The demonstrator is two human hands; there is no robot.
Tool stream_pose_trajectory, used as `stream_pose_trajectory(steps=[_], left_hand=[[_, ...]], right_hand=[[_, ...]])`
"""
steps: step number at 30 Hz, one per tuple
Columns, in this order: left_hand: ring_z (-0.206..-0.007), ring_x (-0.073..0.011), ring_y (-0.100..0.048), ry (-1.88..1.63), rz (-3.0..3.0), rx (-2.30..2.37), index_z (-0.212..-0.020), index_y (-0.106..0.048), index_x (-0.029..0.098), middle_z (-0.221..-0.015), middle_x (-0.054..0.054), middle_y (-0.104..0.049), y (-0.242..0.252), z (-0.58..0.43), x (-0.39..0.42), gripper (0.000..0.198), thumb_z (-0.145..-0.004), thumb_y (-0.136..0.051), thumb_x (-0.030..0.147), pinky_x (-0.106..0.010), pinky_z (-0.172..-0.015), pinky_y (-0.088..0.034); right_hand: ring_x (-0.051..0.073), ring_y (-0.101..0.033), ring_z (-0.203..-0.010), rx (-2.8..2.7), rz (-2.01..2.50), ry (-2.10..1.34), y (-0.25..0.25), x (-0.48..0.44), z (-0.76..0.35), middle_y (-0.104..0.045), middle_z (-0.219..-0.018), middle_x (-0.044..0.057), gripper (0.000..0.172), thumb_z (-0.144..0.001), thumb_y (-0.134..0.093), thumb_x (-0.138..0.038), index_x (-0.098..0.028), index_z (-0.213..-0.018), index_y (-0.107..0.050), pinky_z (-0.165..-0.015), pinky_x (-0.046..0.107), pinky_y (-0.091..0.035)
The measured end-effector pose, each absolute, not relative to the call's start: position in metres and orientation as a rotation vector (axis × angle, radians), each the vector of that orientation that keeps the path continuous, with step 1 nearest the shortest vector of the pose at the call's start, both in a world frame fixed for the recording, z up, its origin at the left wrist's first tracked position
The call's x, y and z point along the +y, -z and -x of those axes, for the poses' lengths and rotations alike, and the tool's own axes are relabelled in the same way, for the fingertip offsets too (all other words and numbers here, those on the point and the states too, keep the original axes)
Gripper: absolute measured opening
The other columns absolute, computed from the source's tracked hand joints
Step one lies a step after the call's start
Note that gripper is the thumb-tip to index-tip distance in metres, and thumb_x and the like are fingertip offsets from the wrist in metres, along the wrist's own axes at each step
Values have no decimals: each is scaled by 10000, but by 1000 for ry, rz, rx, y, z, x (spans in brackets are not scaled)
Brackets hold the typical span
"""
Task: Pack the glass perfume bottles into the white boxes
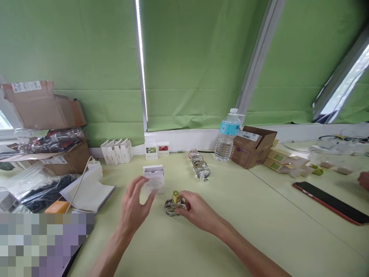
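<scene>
Past 2 bare forearms, pinching a glass bottle on the table with the right hand, holding nothing in the half-open left hand near a white box; probably hard, slippery, breakable, best gripped around the body below the gold cap.

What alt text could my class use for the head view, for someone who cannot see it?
A person's right hand holds a gold-capped glass bottle on a pale green table, the left hand open near an upright white box. Behind are more glass bottles, a water bottle and green blinds.
</scene>
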State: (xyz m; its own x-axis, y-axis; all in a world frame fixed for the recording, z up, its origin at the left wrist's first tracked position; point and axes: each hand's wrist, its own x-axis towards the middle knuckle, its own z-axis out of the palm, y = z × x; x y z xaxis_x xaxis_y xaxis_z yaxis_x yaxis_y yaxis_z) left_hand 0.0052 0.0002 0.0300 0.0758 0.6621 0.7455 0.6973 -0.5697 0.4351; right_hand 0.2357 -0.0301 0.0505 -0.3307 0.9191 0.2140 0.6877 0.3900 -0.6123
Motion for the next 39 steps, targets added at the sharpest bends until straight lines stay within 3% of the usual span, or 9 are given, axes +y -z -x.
stream_pose_trajectory(steps=[3,6,13,18,21,24,29,39], left_hand=[[-1332,-270,-415,1718,2233,-1551,-1261,-485,256,-1431,-104,-431,-38,2,17,429,-862,-610,350,-448,-1048,-414],[-1372,-260,-377,1749,2454,-1594,-1282,-479,281,-1488,-79,-389,-37,6,31,426,-876,-586,356,-474,-1095,-365],[-1328,-239,-444,1776,2534,-1606,-1260,-515,276,-1416,-80,-487,-26,5,36,378,-890,-560,338,-448,-1093,-376],[-1151,-194,-571,1769,2600,-1564,-1166,-558,254,-1237,-65,-570,-30,0,31,272,-902,-535,315,-369,-949,-515],[-1115,-192,-581,1606,2646,-1438,-1089,-593,244,-1188,-69,-578,-36,-5,19,195,-911,-524,286,-342,-917,-526],[-1101,-188,-591,1397,2709,-1274,-1059,-602,243,-1215,-86,-573,-38,-12,2,180,-938,-470,226,-312,-919,-508],[-1109,-183,-599,1148,2802,-1124,-1126,-588,273,-1329,-87,-520,-35,-23,-19,266,-951,-422,160,-284,-897,-516],[-1153,-199,-592,1338,2820,-1076,-1096,-586,255,-1283,-84,-560,-36,-24,-18,201,-936,-490,177,-300,-947,-510]], right_hand=[[142,-528,-635,-2137,1359,-488,-47,-31,-235,-626,-772,-7,112,-860,-614,-311,-200,-868,-629,-567,242,-357],[148,-543,-659,-2127,1331,-478,-48,-33,-236,-633,-802,-13,104,-849,-641,-300,-216,-909,-628,-595,244,-375],[133,-481,-607,-1990,1280,-499,-62,-40,-235,-564,-756,-29,122,-869,-628,-345,-236,-921,-606,-574,246,-405],[133,-480,-625,-1941,1169,-508,-65,-44,-238,-566,-783,-15,100,-870,-631,-313,-234,-924,-604,-590,256,-436],[141,-515,-657,-1885,1038,-520,-69,-47,-242,-613,-884,16,164,-879,-619,-300,-243,-1031,-606,-604,261,-473],[167,-593,-761,-1803,938,-497,-75,-52,-246,-644,-1024,50,253,-875,-626,-296,-253,-1121,-585,-649,270,-518],[219,-622,-1025,-1805,880,-392,-79,-55,-248,-652,-1110,55,263,-895,-601,-263,-266,-1156,-570,-887,336,-525],[218,-539,-1208,-2088,802,-30,-73,-51,-258,-585,-1257,92,412,-913,-510,-110,-259,-1296,-474,-987,366,-486]])
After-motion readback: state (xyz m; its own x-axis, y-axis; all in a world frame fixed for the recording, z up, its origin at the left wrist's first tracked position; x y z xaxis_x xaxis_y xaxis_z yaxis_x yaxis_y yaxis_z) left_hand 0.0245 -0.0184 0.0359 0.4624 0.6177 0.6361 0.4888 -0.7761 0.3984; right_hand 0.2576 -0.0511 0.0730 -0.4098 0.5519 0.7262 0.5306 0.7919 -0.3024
